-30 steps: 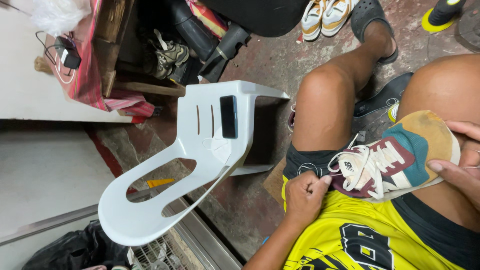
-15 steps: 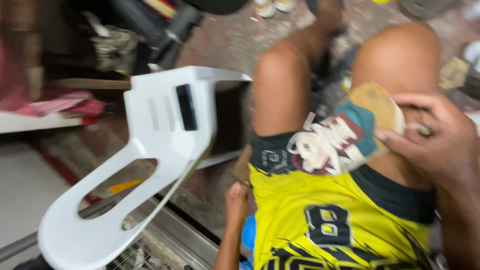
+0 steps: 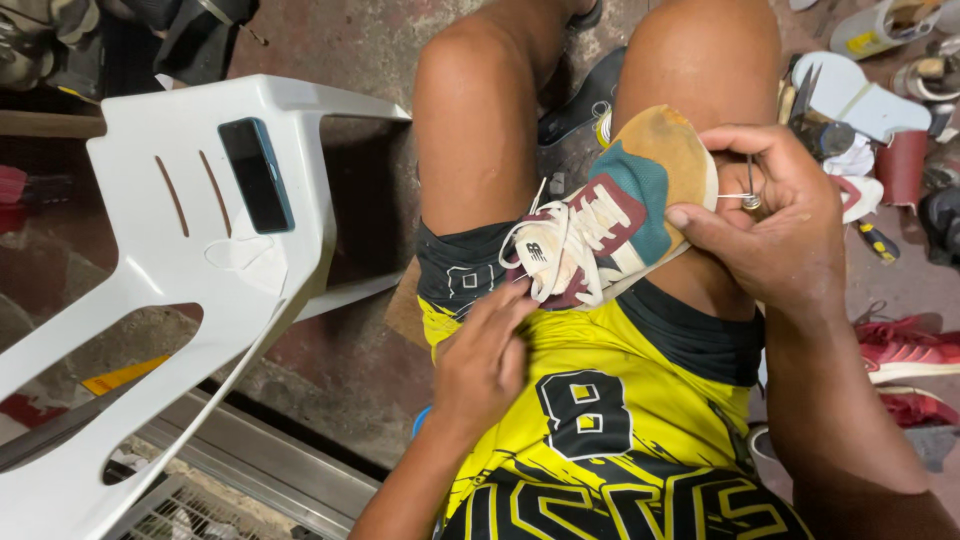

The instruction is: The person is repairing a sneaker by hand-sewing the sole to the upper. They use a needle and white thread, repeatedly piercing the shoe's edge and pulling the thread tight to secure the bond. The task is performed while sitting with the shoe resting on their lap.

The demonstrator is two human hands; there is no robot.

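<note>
Floor: a rough, dirty red-brown floor (image 3: 330,330) runs under everything. Loose shoes and tools lie on it at the right side.

Chair: a white plastic chair (image 3: 200,260) stands just beside the person's left leg. A dark phone (image 3: 256,174) lies flat on its seat.

Shoe: a sneaker (image 3: 610,215) in white, dark red and teal lies on the person's right thigh. Its worn tan sole faces up and its white laces hang loose.

Right hand: the right hand (image 3: 770,225) is curled around the toe end of the sneaker. Its thumb presses on the sole edge, and the fingers pinch a thin metal needle (image 3: 748,190) with pale thread on it.

Left hand: the left hand (image 3: 485,360) rests on the yellow shirt (image 3: 600,420) with its fingers half bent. The fingertips touch the heel end of the sneaker but do not grip it.

Nearby: 1 red shoe (image 3: 905,345) lies on the floor by the right arm. A white shoe sole (image 3: 860,95) and a red cup (image 3: 902,165) sit near the right knee.

Risk 1: the needle is sharp and sits close to the fingers and the bare leg. I think a slip could poke the skin.

Risk 2: the left hand is loose on the sneaker, so the sneaker may roll off the thigh.

Risk 3: the hanging laces may tangle with the thread.
</note>
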